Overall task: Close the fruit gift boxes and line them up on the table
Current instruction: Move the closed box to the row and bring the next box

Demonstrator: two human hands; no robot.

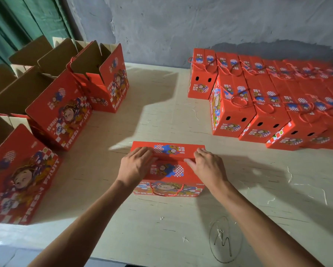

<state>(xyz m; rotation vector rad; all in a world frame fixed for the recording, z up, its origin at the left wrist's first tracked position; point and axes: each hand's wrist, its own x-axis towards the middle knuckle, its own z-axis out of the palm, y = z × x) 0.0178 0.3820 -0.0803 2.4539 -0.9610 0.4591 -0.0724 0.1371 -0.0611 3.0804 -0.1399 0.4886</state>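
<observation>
Both hands, left hand (136,164) and right hand (207,166), press flat on the red gift box (168,171); its top flaps are folded down, on the table (161,228).

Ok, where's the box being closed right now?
In the head view, the box sits centre on the table, under both hands, between the open boxes left and closed rows right.

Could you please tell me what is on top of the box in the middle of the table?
Both hands press its top flaps: the left hand and the right hand. They cover part of the box lid seam; its inside is hidden.
</observation>
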